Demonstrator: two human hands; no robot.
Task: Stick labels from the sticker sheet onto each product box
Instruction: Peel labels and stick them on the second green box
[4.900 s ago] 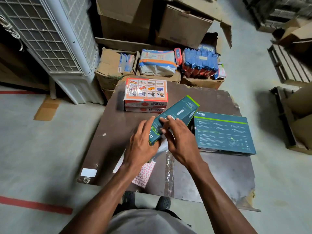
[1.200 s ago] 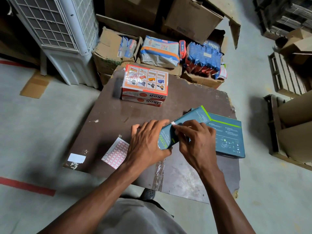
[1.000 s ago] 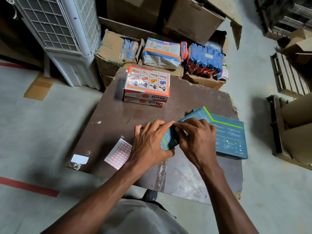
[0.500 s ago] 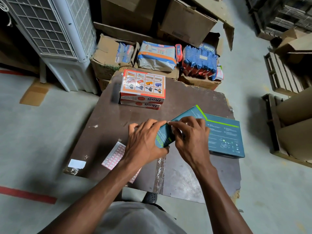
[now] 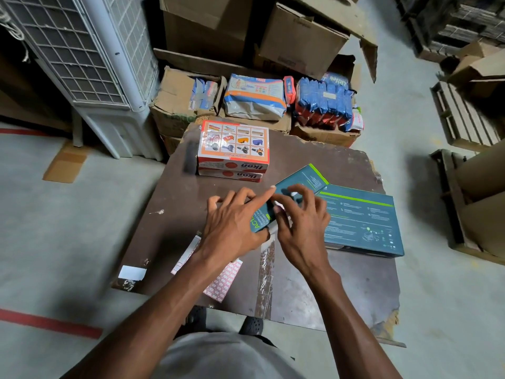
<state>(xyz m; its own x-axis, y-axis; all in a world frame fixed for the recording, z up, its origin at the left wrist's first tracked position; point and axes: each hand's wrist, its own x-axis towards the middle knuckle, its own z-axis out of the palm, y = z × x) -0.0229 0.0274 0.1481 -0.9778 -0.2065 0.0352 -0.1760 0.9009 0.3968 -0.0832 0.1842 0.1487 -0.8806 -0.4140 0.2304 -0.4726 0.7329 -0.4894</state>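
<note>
A person's left hand (image 5: pixel 232 228) grips the near end of a narrow teal product box (image 5: pixel 297 184), index finger stretched along its upper edge, holding it tilted above a worn brown table (image 5: pixel 341 283). The right hand (image 5: pixel 300 222) hovers on the box face with curled fingers; whether it pinches a label cannot be told from this view. The sticker sheet (image 5: pixel 218 280) lies flat at the near edge, partly under the left forearm. Just right of the hands rests a larger teal box (image 5: pixel 363 222); at the far side stand two stacked red-and-white Ikon boxes (image 5: pixel 233 149). The risk is judged to be a crooked or creased label if the tilted box shifts under pressure, and a dragging forearm could sweep the sheet off the table.
</note>
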